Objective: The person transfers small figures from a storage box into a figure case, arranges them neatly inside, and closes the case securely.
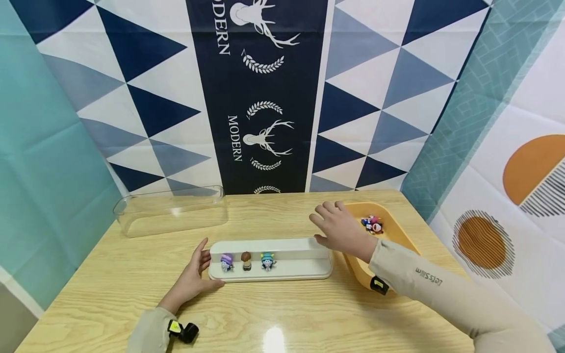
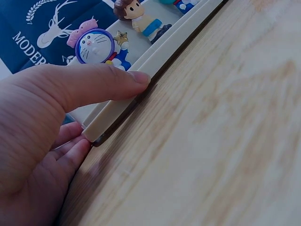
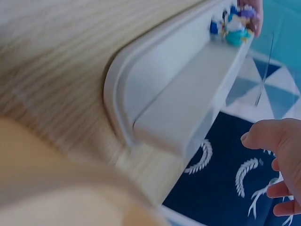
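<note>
A long white display base (image 1: pixel 282 270) with a raised back step lies on the table. Toward its left end stand three small figurines: one with a purple hood (image 1: pixel 226 262), one with brown hair (image 1: pixel 246 261) and one with a teal hat (image 1: pixel 267 261). My left hand (image 1: pixel 193 274) grips the base's left end, the thumb (image 2: pixel 127 84) along the front rim and some fingertips (image 2: pixel 70 133) at the end. Above the base's right end hovers my right hand (image 1: pixel 342 230), fingers loosely bent with nothing in them. In the right wrist view its thumb (image 3: pixel 265 134) appears apart from the base.
A yellow bin (image 1: pixel 399 230) stands at the right, partly behind my right forearm, with several small figurines (image 1: pixel 372 224) in it. At the back left lies a clear plastic cover (image 1: pixel 172 213). A patterned cloth (image 1: pixel 265 98) hangs behind the wooden table (image 1: pixel 247 318).
</note>
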The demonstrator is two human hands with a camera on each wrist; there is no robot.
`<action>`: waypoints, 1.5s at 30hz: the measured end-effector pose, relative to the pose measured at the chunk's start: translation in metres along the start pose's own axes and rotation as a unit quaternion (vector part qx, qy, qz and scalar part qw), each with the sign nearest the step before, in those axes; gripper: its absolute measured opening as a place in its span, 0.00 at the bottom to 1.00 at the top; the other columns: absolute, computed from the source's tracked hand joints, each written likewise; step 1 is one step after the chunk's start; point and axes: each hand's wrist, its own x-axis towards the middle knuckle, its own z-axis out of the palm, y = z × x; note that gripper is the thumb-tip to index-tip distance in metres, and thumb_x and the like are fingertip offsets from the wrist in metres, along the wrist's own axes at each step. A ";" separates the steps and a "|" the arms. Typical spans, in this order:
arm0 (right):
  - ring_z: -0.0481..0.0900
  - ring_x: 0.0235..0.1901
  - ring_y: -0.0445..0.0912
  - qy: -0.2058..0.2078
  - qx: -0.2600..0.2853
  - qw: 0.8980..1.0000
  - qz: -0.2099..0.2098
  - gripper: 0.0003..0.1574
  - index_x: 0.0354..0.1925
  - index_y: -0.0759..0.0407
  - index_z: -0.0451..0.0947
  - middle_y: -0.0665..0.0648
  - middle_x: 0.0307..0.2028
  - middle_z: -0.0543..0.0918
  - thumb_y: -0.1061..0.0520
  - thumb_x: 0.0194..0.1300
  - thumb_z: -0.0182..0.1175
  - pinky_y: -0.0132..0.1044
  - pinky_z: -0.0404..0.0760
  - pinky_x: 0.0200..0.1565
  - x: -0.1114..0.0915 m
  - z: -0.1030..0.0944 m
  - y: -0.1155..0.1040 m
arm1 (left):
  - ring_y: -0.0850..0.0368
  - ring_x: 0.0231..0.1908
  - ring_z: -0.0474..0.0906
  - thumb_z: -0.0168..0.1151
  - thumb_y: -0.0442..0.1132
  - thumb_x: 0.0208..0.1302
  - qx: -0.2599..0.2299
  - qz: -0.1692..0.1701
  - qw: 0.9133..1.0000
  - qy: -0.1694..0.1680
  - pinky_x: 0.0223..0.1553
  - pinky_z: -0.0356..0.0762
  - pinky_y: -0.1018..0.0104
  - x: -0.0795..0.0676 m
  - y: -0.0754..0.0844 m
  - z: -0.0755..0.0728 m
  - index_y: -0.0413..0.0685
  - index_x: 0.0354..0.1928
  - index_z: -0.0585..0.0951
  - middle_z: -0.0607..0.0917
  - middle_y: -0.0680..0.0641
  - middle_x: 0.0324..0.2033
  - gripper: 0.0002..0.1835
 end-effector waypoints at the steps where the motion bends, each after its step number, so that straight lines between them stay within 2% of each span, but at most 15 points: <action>1: 0.75 0.42 0.54 0.001 0.000 1.000 0.004 0.30 0.44 0.57 0.75 0.58 0.41 0.78 0.44 0.50 0.76 0.49 0.76 0.42 -0.002 0.001 0.004 | 0.31 0.65 0.63 0.79 0.26 0.47 0.001 -0.002 1.000 0.000 0.63 0.64 0.76 0.000 0.000 0.000 0.38 0.78 0.38 0.65 0.28 0.63 0.67; 4: 0.75 0.42 0.55 0.006 0.000 1.000 0.020 0.30 0.44 0.59 0.75 0.59 0.41 0.78 0.46 0.50 0.76 0.50 0.76 0.40 -0.007 0.004 0.016 | 0.30 0.65 0.63 0.79 0.26 0.47 0.001 -0.002 1.000 -0.003 0.63 0.64 0.74 0.001 0.000 0.000 0.38 0.78 0.38 0.65 0.28 0.63 0.67; 9: 0.75 0.40 0.57 0.016 -0.004 0.999 0.052 0.29 0.43 0.61 0.75 0.60 0.39 0.77 0.49 0.48 0.77 0.51 0.74 0.38 -0.015 0.007 0.033 | 0.30 0.65 0.62 0.79 0.26 0.47 -0.002 -0.001 1.000 -0.004 0.62 0.63 0.78 0.001 0.000 0.000 0.38 0.78 0.38 0.65 0.28 0.63 0.67; 17: 0.74 0.39 0.57 0.005 -0.005 0.997 0.081 0.29 0.43 0.62 0.77 0.61 0.38 0.77 0.49 0.48 0.77 0.49 0.72 0.35 -0.026 0.011 0.056 | 0.30 0.65 0.62 0.79 0.26 0.47 -0.003 -0.002 1.000 -0.003 0.61 0.62 0.81 0.001 0.002 0.000 0.38 0.78 0.38 0.65 0.27 0.64 0.67; 20: 0.73 0.41 0.58 -0.021 0.006 0.996 0.087 0.30 0.45 0.63 0.77 0.63 0.40 0.76 0.50 0.49 0.77 0.51 0.72 0.37 -0.030 0.012 0.067 | 0.30 0.65 0.62 0.79 0.27 0.47 0.001 -0.003 1.000 -0.002 0.63 0.63 0.77 0.001 0.002 0.000 0.38 0.78 0.38 0.65 0.28 0.64 0.67; 22: 0.73 0.44 0.59 -0.051 0.013 0.994 0.093 0.32 0.48 0.63 0.76 0.64 0.43 0.76 0.50 0.50 0.77 0.53 0.74 0.41 -0.035 0.013 0.076 | 0.31 0.65 0.63 0.79 0.27 0.47 0.005 -0.004 1.000 -0.001 0.66 0.65 0.68 0.001 0.002 0.000 0.38 0.78 0.38 0.65 0.28 0.63 0.67; 24: 0.73 0.47 0.61 -0.085 0.017 0.991 0.099 0.35 0.51 0.65 0.76 0.66 0.46 0.75 0.49 0.51 0.77 0.55 0.75 0.45 -0.041 0.014 0.082 | 0.31 0.65 0.63 0.79 0.27 0.46 0.006 -0.005 1.000 -0.001 0.67 0.64 0.65 0.001 0.002 0.000 0.38 0.78 0.38 0.65 0.28 0.63 0.67; 27: 0.73 0.51 0.63 -0.122 0.025 0.987 0.102 0.37 0.53 0.66 0.75 0.68 0.49 0.74 0.48 0.52 0.77 0.58 0.75 0.51 -0.049 0.017 0.090 | 0.30 0.65 0.63 0.79 0.27 0.46 0.006 -0.002 1.000 -0.002 0.66 0.64 0.69 0.001 0.002 0.000 0.37 0.78 0.38 0.65 0.27 0.63 0.67; 28: 0.72 0.52 0.63 -0.132 0.026 0.986 0.103 0.38 0.54 0.66 0.74 0.69 0.50 0.74 0.48 0.52 0.76 0.59 0.74 0.53 -0.051 0.018 0.091 | 0.30 0.65 0.63 0.79 0.27 0.46 0.005 -0.001 1.000 -0.002 0.65 0.63 0.73 0.001 0.002 -0.001 0.37 0.78 0.38 0.66 0.27 0.63 0.67; 30: 0.71 0.54 0.64 -0.144 0.035 0.983 0.106 0.37 0.54 0.67 0.74 0.70 0.52 0.74 0.49 0.53 0.76 0.60 0.72 0.56 -0.056 0.021 0.094 | 0.30 0.65 0.63 0.79 0.27 0.46 0.006 0.002 1.000 -0.002 0.62 0.62 0.78 0.001 0.002 -0.001 0.37 0.78 0.38 0.66 0.27 0.63 0.67; 33: 0.71 0.54 0.65 -0.150 0.039 0.982 0.105 0.36 0.54 0.68 0.74 0.71 0.51 0.74 0.49 0.54 0.75 0.60 0.72 0.58 -0.062 0.029 0.099 | 0.30 0.64 0.64 0.79 0.27 0.46 0.007 0.003 1.000 0.001 0.62 0.62 0.79 0.001 0.002 -0.001 0.37 0.78 0.39 0.66 0.28 0.63 0.67; 36: 0.72 0.53 0.66 -0.154 0.030 0.982 0.102 0.35 0.52 0.68 0.75 0.70 0.49 0.75 0.49 0.54 0.75 0.61 0.72 0.57 -0.068 0.039 0.104 | 0.31 0.64 0.65 0.79 0.27 0.46 0.009 0.002 1.000 0.003 0.65 0.64 0.73 0.001 0.003 -0.001 0.37 0.78 0.39 0.67 0.28 0.62 0.67; 42: 0.72 0.49 0.64 -0.174 0.005 0.980 0.099 0.31 0.45 0.66 0.75 0.69 0.46 0.75 0.47 0.54 0.75 0.60 0.72 0.54 -0.082 0.052 0.112 | 0.30 0.64 0.64 0.79 0.26 0.47 0.003 0.006 1.000 0.001 0.68 0.61 0.49 0.000 0.005 -0.001 0.36 0.78 0.38 0.66 0.27 0.62 0.67; 45: 0.73 0.47 0.63 -0.173 -0.006 0.981 0.089 0.29 0.41 0.65 0.75 0.67 0.44 0.75 0.46 0.54 0.75 0.58 0.74 0.52 -0.088 0.058 0.114 | 0.30 0.65 0.63 0.79 0.26 0.46 0.003 0.001 1.000 0.001 0.69 0.61 0.50 0.000 0.004 0.000 0.37 0.78 0.38 0.66 0.27 0.63 0.67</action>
